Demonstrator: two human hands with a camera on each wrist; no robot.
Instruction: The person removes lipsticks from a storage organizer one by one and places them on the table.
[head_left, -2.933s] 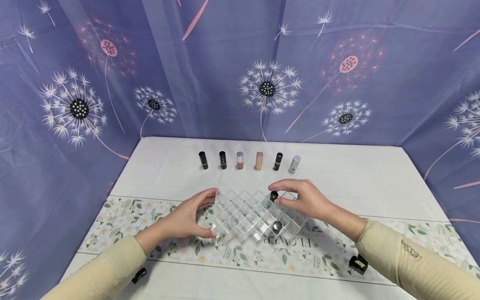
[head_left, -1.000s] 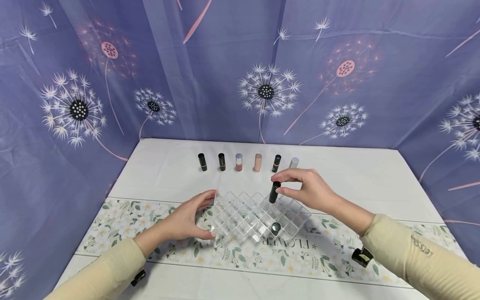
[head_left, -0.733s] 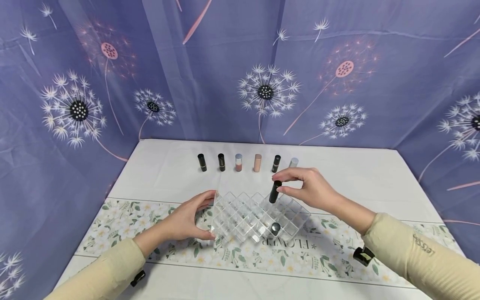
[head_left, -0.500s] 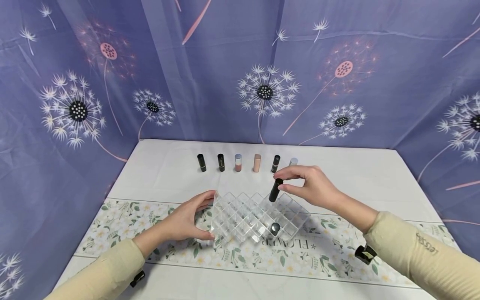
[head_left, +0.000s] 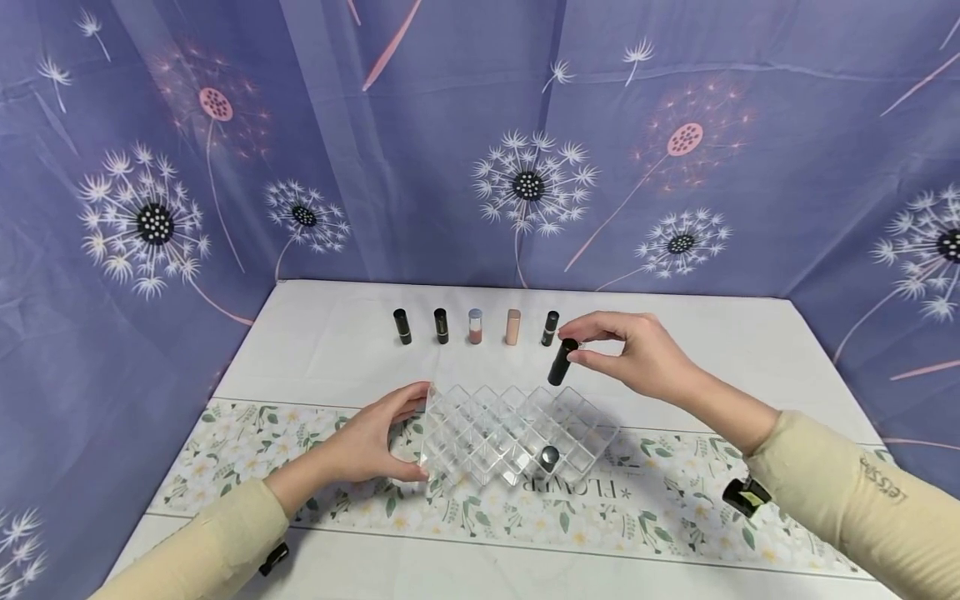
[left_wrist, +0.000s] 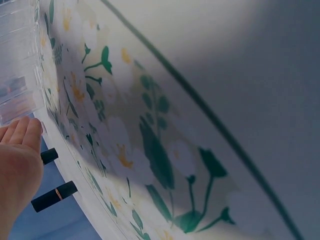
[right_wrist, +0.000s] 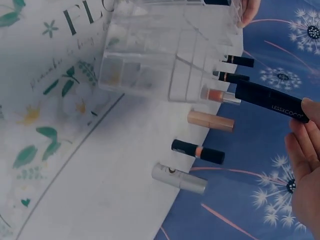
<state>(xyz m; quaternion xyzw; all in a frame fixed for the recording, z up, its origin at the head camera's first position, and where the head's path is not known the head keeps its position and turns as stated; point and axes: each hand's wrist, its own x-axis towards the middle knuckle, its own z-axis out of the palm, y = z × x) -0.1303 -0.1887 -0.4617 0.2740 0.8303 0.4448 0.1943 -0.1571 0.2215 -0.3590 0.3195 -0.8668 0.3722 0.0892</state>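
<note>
My right hand (head_left: 647,354) pinches a black lipstick tube (head_left: 562,363) between thumb and fingers. The tube tilts in the air just behind the clear diamond-celled lipstick organizer (head_left: 486,435). In the right wrist view, small lettering shows on the tube (right_wrist: 270,100). My left hand (head_left: 367,437) rests against the organizer's left end, thumb at the front corner and fingers at the back one. The left wrist view shows those fingers (left_wrist: 31,134) straight. One black-capped lipstick (head_left: 550,457) stands in a front cell towards the organizer's right side.
Along the back of the white table stand a black lipstick (head_left: 402,327), another black one (head_left: 441,326), a clear-and-pink one (head_left: 476,326), a rose-gold one (head_left: 512,327) and a black one (head_left: 550,328). A silver lipstick (right_wrist: 179,178) shows only in the right wrist view. A floral strip (head_left: 660,500) crosses the table.
The black lipstick was down in a back cell; my right hand has lifted it out and carried it back and right. That hand now covers the silver lipstick. My left hand stays put.
</note>
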